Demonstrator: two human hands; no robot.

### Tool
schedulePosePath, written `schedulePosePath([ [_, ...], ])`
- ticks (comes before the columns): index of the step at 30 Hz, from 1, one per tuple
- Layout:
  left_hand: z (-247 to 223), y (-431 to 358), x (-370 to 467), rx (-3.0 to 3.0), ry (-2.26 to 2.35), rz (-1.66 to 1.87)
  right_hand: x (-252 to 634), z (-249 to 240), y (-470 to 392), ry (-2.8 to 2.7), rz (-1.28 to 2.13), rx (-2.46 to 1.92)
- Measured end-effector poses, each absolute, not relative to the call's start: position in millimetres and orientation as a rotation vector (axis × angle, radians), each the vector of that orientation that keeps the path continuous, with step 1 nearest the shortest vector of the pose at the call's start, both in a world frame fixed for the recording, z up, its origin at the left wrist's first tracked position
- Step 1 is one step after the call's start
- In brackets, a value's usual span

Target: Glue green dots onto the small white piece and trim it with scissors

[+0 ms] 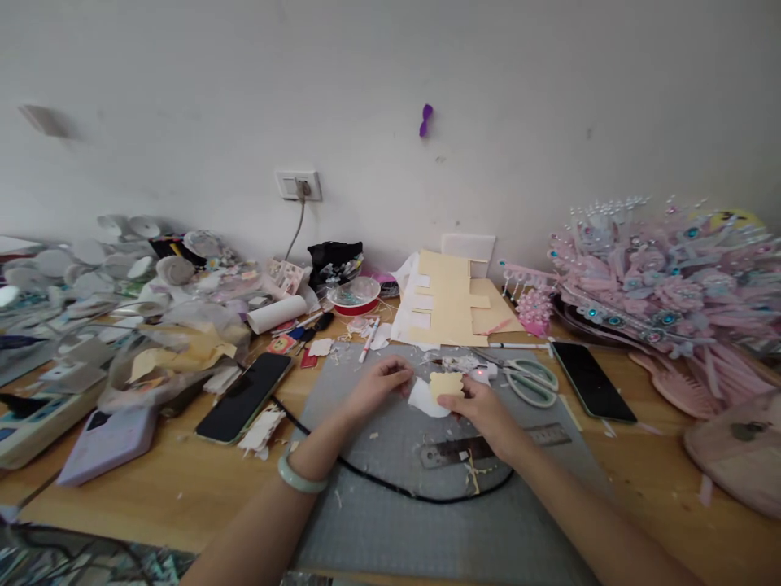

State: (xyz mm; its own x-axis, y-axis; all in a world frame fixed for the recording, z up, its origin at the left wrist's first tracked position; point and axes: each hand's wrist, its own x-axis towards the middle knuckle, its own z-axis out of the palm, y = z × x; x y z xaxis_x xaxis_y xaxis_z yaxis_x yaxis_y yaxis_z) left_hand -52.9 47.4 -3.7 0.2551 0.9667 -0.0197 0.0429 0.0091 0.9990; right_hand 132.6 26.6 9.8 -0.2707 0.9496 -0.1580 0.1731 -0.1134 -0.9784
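Observation:
My right hand (482,405) pinches a small pale yellow paper cut-out (447,386) with a wavy upper edge. Below and left of it is a piece of white paper (424,399); whether the two are joined I cannot tell. To the left, my left hand (379,384) has thumb and fingertips pressed together, and anything between them is too small to make out. Both hands are over a grey cutting mat (366,533). A steel ruler (448,453) lies on the mat under my right wrist, with thin paper scraps (474,476) beside it.
A black cable (421,496) curves across the mat. Scissors (530,381) and a phone (591,381) lie to the right, near pink beaded headpieces (671,285). Yellow card sheets (448,297) lean at the back. Another phone (244,399) and a power strip (49,415) are left.

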Motion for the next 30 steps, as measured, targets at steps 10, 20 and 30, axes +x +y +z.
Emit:
schedulePosePath([
  [10, 0.8, 47.5, -67.0, 1.765, 1.457, 1.331, 142.0, -0.1, 21.7, -1.84, 0.804, -1.226],
  [20, -2.6, 28.4, -34.5, 1.436, 0.949, 1.001, 139.5, -3.8, 16.3, -2.041, 0.444, -0.845],
  [30, -4.6, 40.3, -41.6, 1.398, 1.12, 1.11, 139.3, -9.9, 18.2, -1.959, 0.478, -0.853],
])
